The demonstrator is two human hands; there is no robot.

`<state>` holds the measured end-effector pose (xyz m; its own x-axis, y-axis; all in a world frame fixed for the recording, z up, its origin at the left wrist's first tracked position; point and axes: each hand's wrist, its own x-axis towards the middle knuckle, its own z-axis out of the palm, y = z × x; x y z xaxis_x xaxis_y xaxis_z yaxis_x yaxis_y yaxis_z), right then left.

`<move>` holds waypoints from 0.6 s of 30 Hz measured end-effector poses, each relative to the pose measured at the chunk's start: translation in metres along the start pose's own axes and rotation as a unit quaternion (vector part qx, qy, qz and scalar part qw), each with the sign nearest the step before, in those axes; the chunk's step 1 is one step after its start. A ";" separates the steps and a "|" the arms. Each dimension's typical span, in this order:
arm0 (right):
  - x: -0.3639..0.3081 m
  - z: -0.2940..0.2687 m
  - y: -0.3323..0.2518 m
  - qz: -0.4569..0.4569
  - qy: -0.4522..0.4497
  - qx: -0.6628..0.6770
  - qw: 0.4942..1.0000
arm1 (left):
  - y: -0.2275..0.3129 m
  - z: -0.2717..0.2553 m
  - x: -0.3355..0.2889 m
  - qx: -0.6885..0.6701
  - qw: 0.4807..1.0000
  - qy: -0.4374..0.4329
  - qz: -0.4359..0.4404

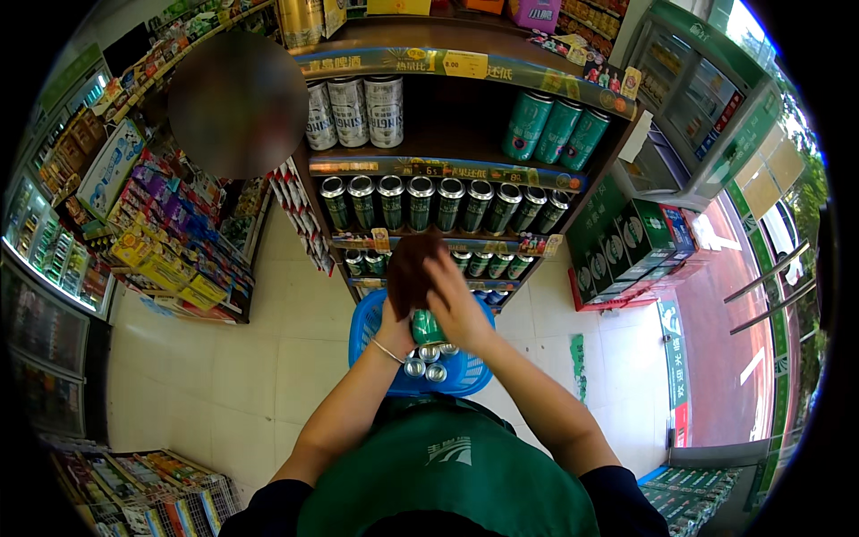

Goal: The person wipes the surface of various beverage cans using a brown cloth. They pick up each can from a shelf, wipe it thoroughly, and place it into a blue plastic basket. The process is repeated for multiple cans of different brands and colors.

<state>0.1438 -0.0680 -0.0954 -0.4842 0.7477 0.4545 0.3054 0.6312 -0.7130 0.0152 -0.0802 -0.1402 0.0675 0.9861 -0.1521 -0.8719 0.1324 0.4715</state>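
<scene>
My left hand [395,328] grips a green can [428,329] above a blue plastic basket [365,324]. A dark brown cloth [413,273] covers the can's upper part. From the right, my right hand [455,304] presses on this cloth, its fingers bent over the edge. Several silver-topped cans [436,371] stand in the basket below, close to my left wrist. The cloth and my hands hide much of the held can.
Ahead stands a shelf unit [465,161] with rows of green cans [420,204], tall silver cans [385,112] and teal cans [557,130]. Stacked green cartons [617,246] sit to the right, near a glass-door fridge [693,98]. Snack racks [179,224] line the left side.
</scene>
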 end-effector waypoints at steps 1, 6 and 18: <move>-0.016 0.005 -0.007 -0.047 -0.043 -0.054 0.996 | 0.000 -0.011 0.006 0.000 1.000 -0.023 0.006; -0.019 0.003 -0.048 -0.084 -0.127 -0.165 0.974 | 0.000 -0.057 0.016 -0.159 0.948 -0.234 -0.144; 0.025 -0.025 0.029 0.277 0.001 0.674 0.685 | 0.017 0.042 -0.032 0.012 0.973 -0.097 -0.211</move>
<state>0.1612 -0.0259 -0.0920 -0.5989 0.7962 -0.0855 -0.5934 -0.5130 -0.6202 0.0191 -0.1050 -0.0907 0.5095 0.8432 -0.1718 -0.7353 0.5303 0.4220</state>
